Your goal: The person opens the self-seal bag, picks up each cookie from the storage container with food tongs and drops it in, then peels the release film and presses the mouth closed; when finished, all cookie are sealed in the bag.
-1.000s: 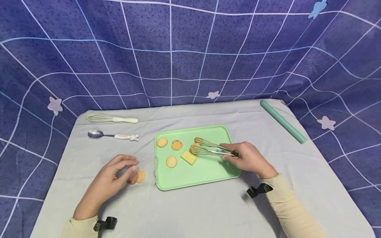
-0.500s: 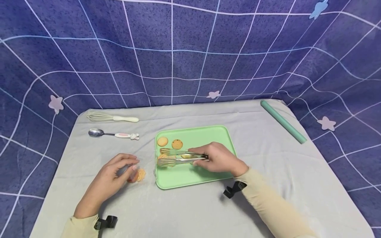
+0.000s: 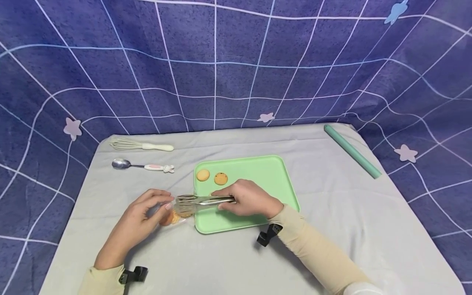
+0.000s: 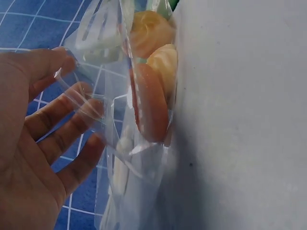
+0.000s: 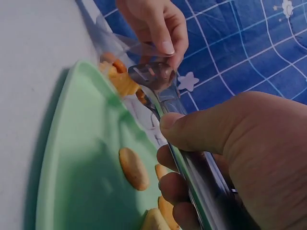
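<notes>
A clear plastic bag (image 4: 124,153) with several cookies inside, one a reddish-brown cookie (image 4: 149,103), lies left of the light green tray (image 3: 258,168). My left hand (image 3: 141,223) holds the bag by its edge, fingers spread along the plastic. Metal tongs (image 3: 212,200) are gripped in my right hand (image 3: 252,200). Their slotted heads reach past the tray's left rim to the bag. A swirl cookie (image 4: 148,33) is close to the heads; whether they still hold it I cannot tell. On the tray lie a round plain cookie (image 3: 203,175) and a speckled cookie (image 3: 221,178); my right hand hides others.
At the back left of the cloth-covered table (image 3: 313,164) lie a white whisk (image 3: 141,145) and a spoon (image 3: 141,166) with a rabbit-shaped handle end. A green rolling pin (image 3: 352,150) lies at the back right. A blue gridded curtain (image 3: 236,78) surrounds the table.
My right hand has moved left across the tray, carrying a swirl cookie in the tongs from its middle to the bag. My left hand stays in place.
</notes>
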The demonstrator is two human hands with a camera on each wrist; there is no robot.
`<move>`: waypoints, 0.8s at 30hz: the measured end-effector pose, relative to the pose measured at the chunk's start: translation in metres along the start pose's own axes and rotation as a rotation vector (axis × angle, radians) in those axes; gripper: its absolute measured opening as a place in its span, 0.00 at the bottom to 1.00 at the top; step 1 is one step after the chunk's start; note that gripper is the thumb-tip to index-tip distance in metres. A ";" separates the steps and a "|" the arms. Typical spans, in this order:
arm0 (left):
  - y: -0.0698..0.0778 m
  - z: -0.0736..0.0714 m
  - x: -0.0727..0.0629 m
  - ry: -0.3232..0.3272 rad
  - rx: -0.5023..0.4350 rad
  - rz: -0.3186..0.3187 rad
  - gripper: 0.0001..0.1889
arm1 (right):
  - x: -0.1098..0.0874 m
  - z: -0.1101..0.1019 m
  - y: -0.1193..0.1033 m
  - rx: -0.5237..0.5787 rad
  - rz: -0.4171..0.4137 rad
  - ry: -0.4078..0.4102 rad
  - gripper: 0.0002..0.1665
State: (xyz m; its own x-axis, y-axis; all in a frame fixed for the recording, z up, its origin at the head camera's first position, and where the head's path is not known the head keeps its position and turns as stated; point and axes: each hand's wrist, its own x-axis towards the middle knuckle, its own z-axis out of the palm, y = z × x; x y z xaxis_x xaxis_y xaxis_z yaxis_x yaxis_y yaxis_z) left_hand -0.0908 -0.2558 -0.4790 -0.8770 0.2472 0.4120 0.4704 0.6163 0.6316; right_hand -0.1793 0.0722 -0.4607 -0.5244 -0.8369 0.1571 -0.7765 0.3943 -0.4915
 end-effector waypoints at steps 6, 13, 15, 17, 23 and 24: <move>0.000 0.000 0.000 0.004 0.007 0.007 0.11 | 0.001 -0.002 0.000 0.003 0.018 0.004 0.22; 0.000 -0.002 -0.002 0.003 0.022 -0.003 0.13 | -0.008 -0.010 0.003 -0.009 0.031 -0.004 0.22; 0.000 -0.002 -0.003 0.003 0.020 0.001 0.13 | -0.010 -0.012 0.002 -0.012 0.031 -0.019 0.22; 0.000 -0.003 -0.003 0.005 0.017 0.005 0.14 | -0.009 -0.012 0.002 -0.015 0.023 -0.037 0.21; 0.001 -0.004 -0.003 0.004 0.014 0.008 0.13 | 0.000 -0.012 -0.001 -0.011 -0.009 -0.048 0.19; 0.001 -0.004 -0.004 0.004 0.014 0.005 0.12 | 0.002 -0.011 -0.001 -0.008 -0.011 -0.045 0.18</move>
State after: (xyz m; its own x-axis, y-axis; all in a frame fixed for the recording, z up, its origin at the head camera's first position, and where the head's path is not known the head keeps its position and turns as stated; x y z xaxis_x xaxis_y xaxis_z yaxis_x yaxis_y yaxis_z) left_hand -0.0868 -0.2587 -0.4774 -0.8740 0.2475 0.4182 0.4738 0.6256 0.6198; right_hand -0.1833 0.0742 -0.4499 -0.4999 -0.8572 0.1238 -0.7848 0.3878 -0.4834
